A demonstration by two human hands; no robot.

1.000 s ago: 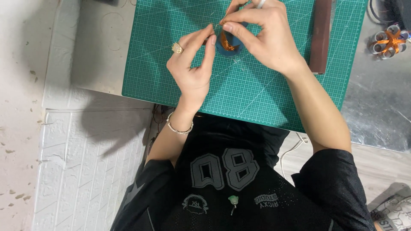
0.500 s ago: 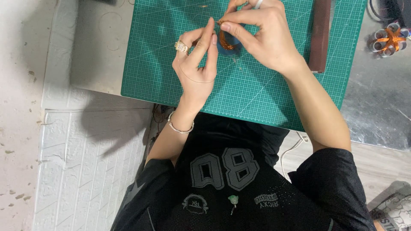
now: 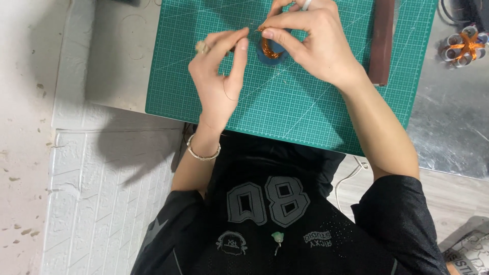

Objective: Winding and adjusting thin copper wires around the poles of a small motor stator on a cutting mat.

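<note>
Copper coil (image 3: 270,48) pinched under right hand (image 3: 316,46) fingertips; left hand (image 3: 219,76) pinches its wire beside.

A grey worktop (image 3: 114,61) carries a green cutting mat (image 3: 305,107). A brown strip (image 3: 383,40) lies on the mat's right edge. A copper-wound coil piece (image 3: 462,47) sits on the bare metal beside it.

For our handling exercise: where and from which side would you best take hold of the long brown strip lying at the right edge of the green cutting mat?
Probably at the near end of the brown strip, pinching across its narrow width from the right. It lies flat and straight on the green cutting mat, and the right hand crowds its left side, while the left hand is farther off.
</note>
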